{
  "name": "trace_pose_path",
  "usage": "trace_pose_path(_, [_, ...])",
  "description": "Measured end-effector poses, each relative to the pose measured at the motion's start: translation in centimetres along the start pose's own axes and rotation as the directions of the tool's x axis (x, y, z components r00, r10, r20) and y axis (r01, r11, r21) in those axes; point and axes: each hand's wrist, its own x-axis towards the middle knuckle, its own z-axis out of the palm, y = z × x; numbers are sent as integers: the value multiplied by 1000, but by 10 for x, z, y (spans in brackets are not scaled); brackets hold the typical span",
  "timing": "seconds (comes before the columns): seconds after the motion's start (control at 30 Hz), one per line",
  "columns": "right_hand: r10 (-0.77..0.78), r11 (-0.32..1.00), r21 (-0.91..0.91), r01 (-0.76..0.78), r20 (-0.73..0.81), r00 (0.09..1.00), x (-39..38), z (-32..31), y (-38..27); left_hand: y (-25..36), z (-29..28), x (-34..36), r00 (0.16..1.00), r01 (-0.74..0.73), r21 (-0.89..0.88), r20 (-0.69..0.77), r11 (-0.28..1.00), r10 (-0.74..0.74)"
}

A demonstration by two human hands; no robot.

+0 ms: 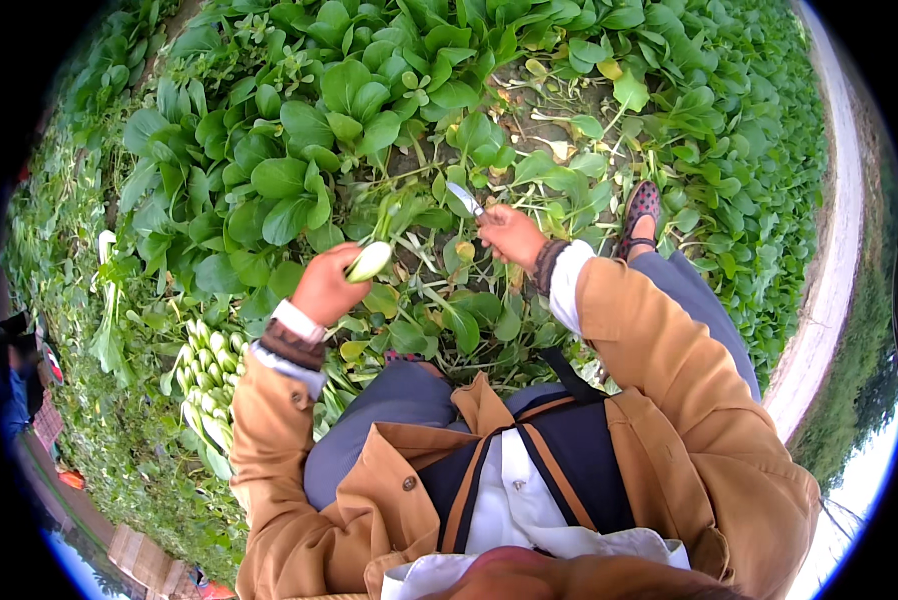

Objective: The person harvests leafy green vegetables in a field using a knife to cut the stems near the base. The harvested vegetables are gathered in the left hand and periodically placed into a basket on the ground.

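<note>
Pile of cut heads (209, 372): evidently done. Left hand (331, 286), beyond and right of pile: closed round one bok choy (371, 261) (pale base showing). Right hand (512, 237), farther right of pile: clamped on knife (464, 199). Seemingly left to cut: standing plants (304, 150) beyond pile.

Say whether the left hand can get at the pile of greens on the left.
Likely yes: the pile of greens lies close beside the left sleeve, mostly uncovered, though the left hand is occupied, holding a vegetable.
</note>
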Motion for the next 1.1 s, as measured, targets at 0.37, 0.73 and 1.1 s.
trace_pose_path(0.37, [99, 802, 540, -257, 304, 948, -61, 36, -42, 51, 11, -56, 965, 249, -760, 248, 600, -86])
trace_pose_path(0.73, [76, 903, 426, 56, -287, 955, -65, 23, -25, 7, 45, -42, 868, 475, -678, 464, 561, -173])
trace_pose_path(1.1, [-218, 848, 499, 179, 21, 976, -71, 69, -102, 50, 61, 18, 986, -80, -883, -2, 463, 167])
